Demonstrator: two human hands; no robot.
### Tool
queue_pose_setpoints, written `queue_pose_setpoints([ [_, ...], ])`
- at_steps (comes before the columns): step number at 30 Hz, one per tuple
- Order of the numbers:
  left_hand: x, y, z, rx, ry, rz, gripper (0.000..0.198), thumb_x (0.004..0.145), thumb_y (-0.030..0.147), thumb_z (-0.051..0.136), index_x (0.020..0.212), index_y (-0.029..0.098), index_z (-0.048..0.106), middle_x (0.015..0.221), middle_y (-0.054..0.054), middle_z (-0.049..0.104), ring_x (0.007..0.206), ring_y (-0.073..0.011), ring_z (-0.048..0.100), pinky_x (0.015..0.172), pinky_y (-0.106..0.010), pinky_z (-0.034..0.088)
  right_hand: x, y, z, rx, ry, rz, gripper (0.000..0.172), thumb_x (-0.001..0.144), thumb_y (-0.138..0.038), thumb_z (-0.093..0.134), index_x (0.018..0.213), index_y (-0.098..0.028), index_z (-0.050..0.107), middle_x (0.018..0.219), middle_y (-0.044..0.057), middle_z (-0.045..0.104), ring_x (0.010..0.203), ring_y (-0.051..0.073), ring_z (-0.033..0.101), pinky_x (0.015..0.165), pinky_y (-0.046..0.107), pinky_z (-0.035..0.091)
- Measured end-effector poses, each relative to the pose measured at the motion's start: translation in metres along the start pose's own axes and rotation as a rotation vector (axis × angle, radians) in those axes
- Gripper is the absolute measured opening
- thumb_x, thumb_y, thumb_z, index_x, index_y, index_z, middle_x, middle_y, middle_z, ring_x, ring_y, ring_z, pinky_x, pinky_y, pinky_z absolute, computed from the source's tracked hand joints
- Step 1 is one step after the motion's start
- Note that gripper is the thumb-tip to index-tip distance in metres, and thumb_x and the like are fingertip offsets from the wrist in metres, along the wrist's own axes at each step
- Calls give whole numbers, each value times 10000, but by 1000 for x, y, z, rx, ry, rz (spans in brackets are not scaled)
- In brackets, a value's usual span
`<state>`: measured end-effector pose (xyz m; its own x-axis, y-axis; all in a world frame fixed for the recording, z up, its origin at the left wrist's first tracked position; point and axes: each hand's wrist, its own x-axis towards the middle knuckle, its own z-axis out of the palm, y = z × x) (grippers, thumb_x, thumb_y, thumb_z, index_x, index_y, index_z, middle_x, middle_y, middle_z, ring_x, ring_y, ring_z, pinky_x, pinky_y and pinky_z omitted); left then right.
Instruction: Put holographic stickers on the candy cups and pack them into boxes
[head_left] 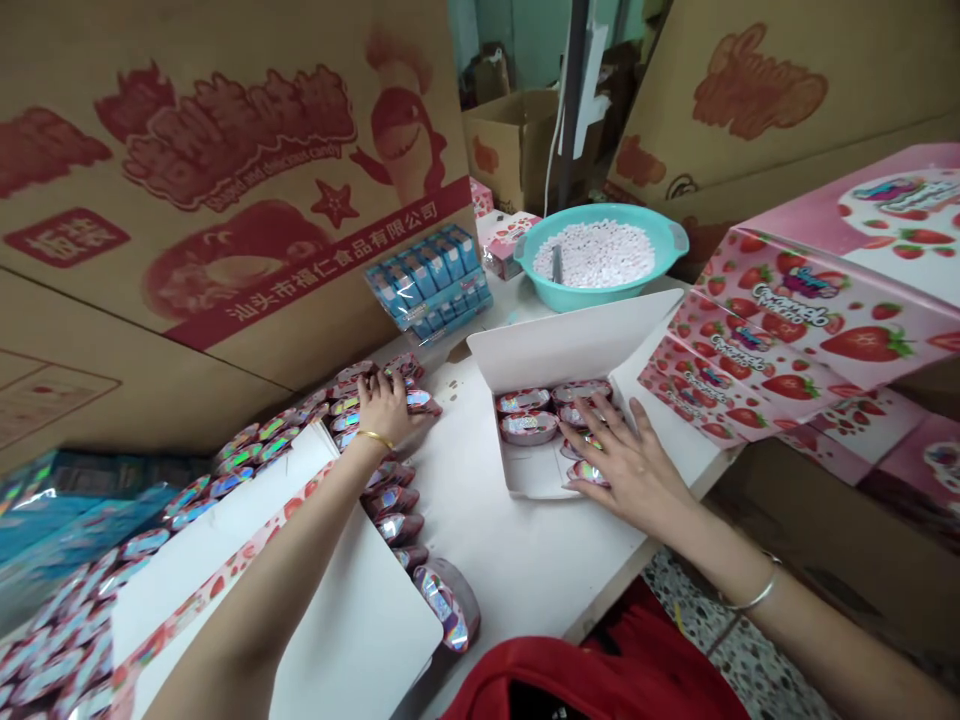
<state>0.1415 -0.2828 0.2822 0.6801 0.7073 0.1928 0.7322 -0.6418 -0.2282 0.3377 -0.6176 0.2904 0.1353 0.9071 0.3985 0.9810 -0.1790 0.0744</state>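
My left hand [386, 405] reaches over the rows of small oval candy packs [394, 500] on the left of the table, its fingers curled down on packs at the far end. My right hand [626, 455] lies with fingers spread over the right side of an open white box [532, 475], touching packs inside it. Several shiny red and silver packs [529, 428] sit in the box, two of them in its left part, behind a bare patch of its floor. The box's lid [577, 340] stands raised at the back.
A turquoise basin [600, 297] of small white pieces stands behind the box. Blue packs [431, 285] lean by a large carton [225, 150]. Strawberry-printed boxes [810, 320] are stacked at right. White printed cardboard [360, 620] lies at lower left, beside a loose pack [448, 605].
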Motion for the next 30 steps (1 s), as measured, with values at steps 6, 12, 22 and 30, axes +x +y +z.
queue_pose_setpoints([
  [6,-6,19,-12,-33,87,-10,742,744,632,557,1212,56,538,1335,-269,505,1270,-413,419,1101,-557,197,-4,2,-6,-15,1,-54,663,822,-570,615,1376,-226,493,1572,138,281,1473,339,158,1163,625,81],
  [12,-20,9,-49,-177,109,-46,682,686,679,604,1055,108,549,1045,-220,625,1050,-408,549,924,-537,373,0,0,-13,-24,-16,10,531,818,-503,649,1258,-211,592,1366,135,527,1363,333,364,1177,596,147],
  [22,-96,105,-123,-887,75,354,667,677,648,671,1117,188,474,1028,-81,639,918,-247,624,809,-389,461,5,-1,-17,-16,-35,38,544,768,-427,690,1229,-155,590,1148,127,591,1167,318,492,1172,581,198],
  [30,-87,157,-103,-305,38,428,665,655,640,699,1064,131,574,1035,-162,637,985,-338,583,848,-467,395,3,0,-14,-3,-8,64,573,745,-436,718,1220,-145,583,1124,125,603,1148,315,508,1166,578,233],
])
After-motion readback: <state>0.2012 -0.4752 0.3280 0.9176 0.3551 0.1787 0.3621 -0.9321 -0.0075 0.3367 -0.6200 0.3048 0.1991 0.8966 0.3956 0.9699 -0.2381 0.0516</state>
